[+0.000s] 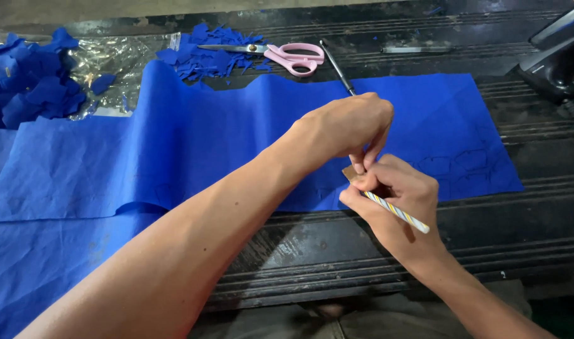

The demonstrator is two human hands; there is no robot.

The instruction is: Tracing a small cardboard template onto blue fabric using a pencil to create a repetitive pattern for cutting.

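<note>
A long sheet of blue fabric (193, 144) lies across a dark ribbed work surface (375, 251). Faint outlines are drawn on its right part (469, 163). My left hand (350, 125) reaches across and pinches a small brown template piece (351, 173) against the fabric's near edge. My right hand (400, 194) meets it there, gripping a striped pencil (400, 213) whose back end points toward me. The pencil's tip is hidden behind my fingers.
Pink-handled scissors (281, 55) lie on a pile of blue fabric scraps (205, 56) at the back. More cut blue pieces (30, 81) rest on clear plastic at far left. A thin dark rod (337, 68) and a black machine (560, 56) sit at the back right.
</note>
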